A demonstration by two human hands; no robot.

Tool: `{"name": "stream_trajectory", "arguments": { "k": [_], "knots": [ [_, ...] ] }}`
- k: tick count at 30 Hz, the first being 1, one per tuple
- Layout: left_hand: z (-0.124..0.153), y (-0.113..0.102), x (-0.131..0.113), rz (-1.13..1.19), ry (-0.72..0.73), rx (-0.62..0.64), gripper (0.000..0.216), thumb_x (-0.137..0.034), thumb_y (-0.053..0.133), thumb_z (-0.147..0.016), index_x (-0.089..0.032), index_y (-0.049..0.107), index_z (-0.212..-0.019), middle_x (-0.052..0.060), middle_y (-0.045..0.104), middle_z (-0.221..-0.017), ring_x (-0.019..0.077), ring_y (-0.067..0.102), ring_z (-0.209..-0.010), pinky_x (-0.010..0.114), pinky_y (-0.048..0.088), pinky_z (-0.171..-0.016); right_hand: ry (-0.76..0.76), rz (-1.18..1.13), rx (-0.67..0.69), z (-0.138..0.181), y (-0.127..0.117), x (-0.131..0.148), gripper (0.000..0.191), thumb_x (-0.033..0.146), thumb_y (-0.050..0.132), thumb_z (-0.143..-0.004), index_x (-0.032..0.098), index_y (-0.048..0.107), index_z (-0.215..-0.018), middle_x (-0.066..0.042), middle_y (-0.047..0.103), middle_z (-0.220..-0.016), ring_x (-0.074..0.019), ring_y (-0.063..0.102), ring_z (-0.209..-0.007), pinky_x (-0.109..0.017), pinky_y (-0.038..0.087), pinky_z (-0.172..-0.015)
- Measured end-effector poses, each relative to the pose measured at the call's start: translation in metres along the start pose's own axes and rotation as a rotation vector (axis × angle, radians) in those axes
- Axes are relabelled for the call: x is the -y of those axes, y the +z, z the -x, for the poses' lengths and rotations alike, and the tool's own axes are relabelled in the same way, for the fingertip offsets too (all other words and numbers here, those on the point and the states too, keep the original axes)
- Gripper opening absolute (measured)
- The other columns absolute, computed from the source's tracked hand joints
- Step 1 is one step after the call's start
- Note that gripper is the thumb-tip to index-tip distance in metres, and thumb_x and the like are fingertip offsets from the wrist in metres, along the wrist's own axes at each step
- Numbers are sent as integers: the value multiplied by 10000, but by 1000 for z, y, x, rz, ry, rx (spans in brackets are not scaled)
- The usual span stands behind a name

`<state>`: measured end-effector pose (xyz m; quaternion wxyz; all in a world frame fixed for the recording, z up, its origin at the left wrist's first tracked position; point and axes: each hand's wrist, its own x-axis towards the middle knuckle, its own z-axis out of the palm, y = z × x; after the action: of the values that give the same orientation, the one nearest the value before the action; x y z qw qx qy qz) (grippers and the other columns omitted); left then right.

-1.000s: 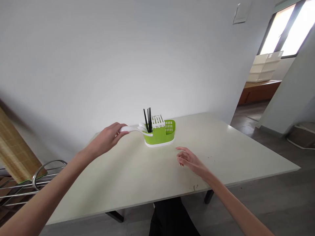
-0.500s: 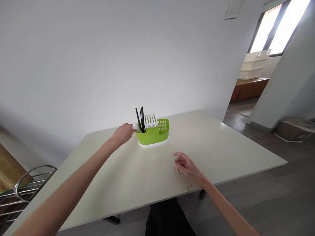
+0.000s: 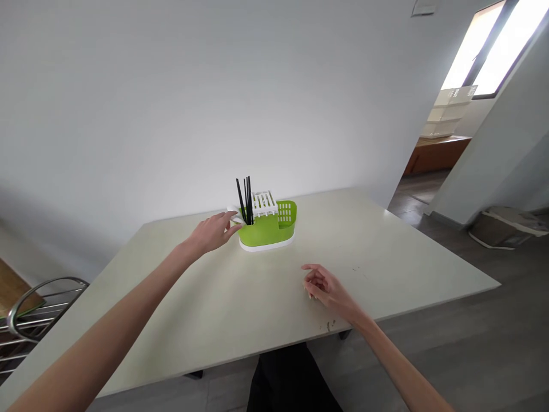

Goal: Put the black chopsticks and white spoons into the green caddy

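Pale table (image 3: 386,257) bears 1 green caddy (image 3: 263,232) (left hand (image 3: 212,233) just beside).

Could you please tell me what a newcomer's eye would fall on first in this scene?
Most likely the bright green caddy, standing toward the back of the pale table, with black sticks rising from its left end. Next, perhaps, the left hand beside that end, close to white utensils, and the glaring window at upper right.
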<state>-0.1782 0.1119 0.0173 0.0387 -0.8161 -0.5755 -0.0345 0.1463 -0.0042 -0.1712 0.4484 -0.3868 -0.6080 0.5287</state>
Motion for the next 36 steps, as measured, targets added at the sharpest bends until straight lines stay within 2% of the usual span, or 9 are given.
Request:
{"name": "stream_trajectory", "arguments": {
  "k": [3,5,9,11,13,16,21,27,36],
  "knots": [
    [19,5,22,122,7,-35,713,-675,371,-1023,-226,375,-1577,92,720,-1138,247,695,-884,369,525,-776,11,31,0,1,0,-2,452,521,615,-996,234,557,-1340,-35,622,-983,-174,612,-800,-343,506,-749],
    [37,18,38,207,5,-73,759,-705,389,-1007,-238,317,-1602,83,703,-1151,234,692,-888,367,536,-778,12,48,-3,1,1,-4,451,523,605,-1003,233,558,-1345,-41,622,-992,-175,610,-797,-348,507,-754],
    [79,71,76,284,-57,-167,745,-717,390,-997,-204,408,-1537,139,665,-1291,289,646,-1181,444,544,-966,15,96,-9,2,2,-4,454,547,597,-1004,231,573,-1330,-42,630,-971,-185,612,-795,-361,512,-770],
    [99,104,92,244,-120,-147,740,-715,372,-998,-188,461,-1510,169,616,-1432,338,541,-1378,523,459,-1125,26,138,-19,3,2,-3,464,575,589,-1003,232,587,-1315,-41,638,-939,-194,612,-791,-365,514,-770],
    [116,132,104,216,-184,-117,747,-687,327,-1019,-171,448,-1546,173,537,-1565,353,417,-1508,558,353,-1222,40,181,-26,3,3,-2,477,603,580,-1001,231,604,-1299,-41,646,-909,-201,615,-786,-367,515,-772],
    [137,155,109,158,-218,-81,784,-672,288,-1036,-161,386,-1622,143,393,-1690,337,281,-1596,547,255,-1287,56,233,-30,3,4,-2,496,633,574,-995,222,628,-1267,-36,658,-868,-206,618,-775,-365,511,-768],
    [166,160,101,69,-135,-85,754,-644,274,-1051,-211,339,-1665,64,334,-1717,293,255,-1609,509,237,-1311,51,295,-53,2,6,-7,491,633,566,-1000,210,644,-1238,-22,659,-809,-202,608,-747,-356,491,-756],
    [195,160,85,33,-123,-101,773,-655,279,-1051,-216,266,-1688,51,285,-1729,290,235,-1613,504,206,-1324,49,326,-82,1,6,-13,506,651,560,-995,208,650,-1222,-23,666,-804,-203,614,-736,-352,493,-732],
    [231,161,70,27,-99,-154,741,-644,322,-1053,-285,227,-1695,26,298,-1725,295,257,-1605,521,233,-1317,-7,189,-169,0,7,-15,567,699,647,-913,185,662,-1152,-17,663,-813,-166,611,-670,-332,496,-672]
  ]
}}
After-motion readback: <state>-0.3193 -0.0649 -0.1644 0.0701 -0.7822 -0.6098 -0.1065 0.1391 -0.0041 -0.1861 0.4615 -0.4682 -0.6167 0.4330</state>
